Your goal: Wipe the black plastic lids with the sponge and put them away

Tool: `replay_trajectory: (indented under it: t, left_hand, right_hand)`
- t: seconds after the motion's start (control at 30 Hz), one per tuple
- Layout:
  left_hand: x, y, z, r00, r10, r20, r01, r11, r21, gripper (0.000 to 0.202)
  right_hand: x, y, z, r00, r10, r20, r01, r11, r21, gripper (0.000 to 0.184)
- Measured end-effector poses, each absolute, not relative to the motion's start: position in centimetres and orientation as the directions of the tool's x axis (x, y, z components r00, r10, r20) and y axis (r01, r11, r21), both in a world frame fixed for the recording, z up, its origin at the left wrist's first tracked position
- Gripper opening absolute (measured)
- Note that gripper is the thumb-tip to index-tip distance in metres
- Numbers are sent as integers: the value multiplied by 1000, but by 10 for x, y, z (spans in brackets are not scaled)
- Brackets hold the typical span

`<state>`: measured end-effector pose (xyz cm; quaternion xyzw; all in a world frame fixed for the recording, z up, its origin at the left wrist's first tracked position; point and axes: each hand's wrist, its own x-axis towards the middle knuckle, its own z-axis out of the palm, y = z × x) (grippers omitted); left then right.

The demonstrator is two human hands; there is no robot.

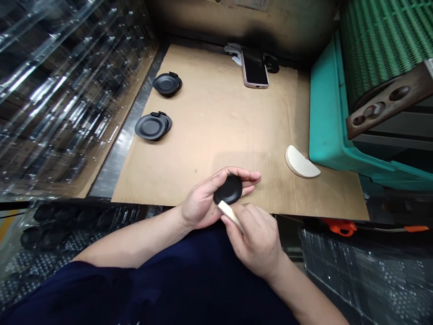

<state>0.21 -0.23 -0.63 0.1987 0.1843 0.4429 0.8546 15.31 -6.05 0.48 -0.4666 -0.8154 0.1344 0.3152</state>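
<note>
A sheet of brown cardboard [216, 122] covers a work surface, filling the middle of the frame. On it, toward the upper left, sit two shallow round black plastic dishes with small tabs on their rims, one [167, 84] above the other [151, 126]; the lower one looks stacked on a second piece. At the top center lies a smartphone [255, 67] in a pale case, with white gloves [233, 52] just beside it on the left and a small black object [271, 64] touching its right side. A cream half-moon pad [299, 161] lies at the right edge of the cardboard, near a teal plastic bin [328, 113]. A green ribbed panel [379, 40] fills the upper right corner. Stacked clear plastic trays [64, 99] fill the upper left, and an orange-handled tool [341, 227] shows below the cardboard at lower right. At the bottom center, a person in a dark navy top [84, 289] holds both hands over the cardboard's near edge. The left hand [203, 201] cradles a black oval piece [230, 189], its fingers curled narrowly around it. The right hand [252, 239] pinches a pale strip [230, 216] between thumb and fingers, the strip's end touching the black piece's lower edge.
</note>
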Motion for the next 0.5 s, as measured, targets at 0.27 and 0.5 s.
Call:
replay_trajectory:
  t: [0.27,0.5]
  left_hand:
    - [4,-2,-6,537,832,-136,-684,524,507,40]
    - [3,-4,-6,550,827,-115,-675,521,522,42]
  right_hand:
    - [157,-60,4,-265,882,389,704,453,-547,11]
    - [147,-67,4,-392,839,378,539,543,-645,29]
